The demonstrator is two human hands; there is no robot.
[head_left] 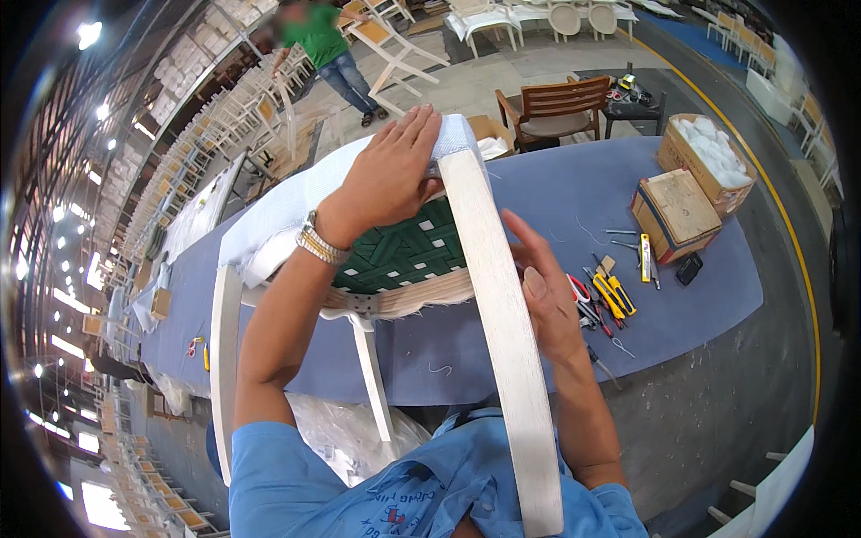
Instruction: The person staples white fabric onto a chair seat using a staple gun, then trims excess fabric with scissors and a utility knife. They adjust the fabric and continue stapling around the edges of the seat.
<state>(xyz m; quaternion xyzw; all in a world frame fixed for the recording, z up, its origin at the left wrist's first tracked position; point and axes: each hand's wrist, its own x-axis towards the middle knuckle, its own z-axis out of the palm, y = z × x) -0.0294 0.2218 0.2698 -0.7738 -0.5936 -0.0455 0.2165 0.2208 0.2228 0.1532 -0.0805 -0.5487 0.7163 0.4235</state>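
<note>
A chair frame with whitewashed wooden legs is tipped up on the table before me. Its seat is covered in pale blue-white fabric, and green webbing shows on the underside. My left hand, with a watch at its wrist, lies along the fabric at the seat corner, fingers stretched out flat and the thumb by the rail below. Beside the nearest leg is my right hand, fingers extended and thumb apart. Whether its fingertips touch the leg I cannot tell.
Cutters, pliers and yellow knives lie on the blue-grey tabletop at right, near a phone and two cardboard boxes. A brown armchair stands beyond. A person in green handles a chair frame at the far left.
</note>
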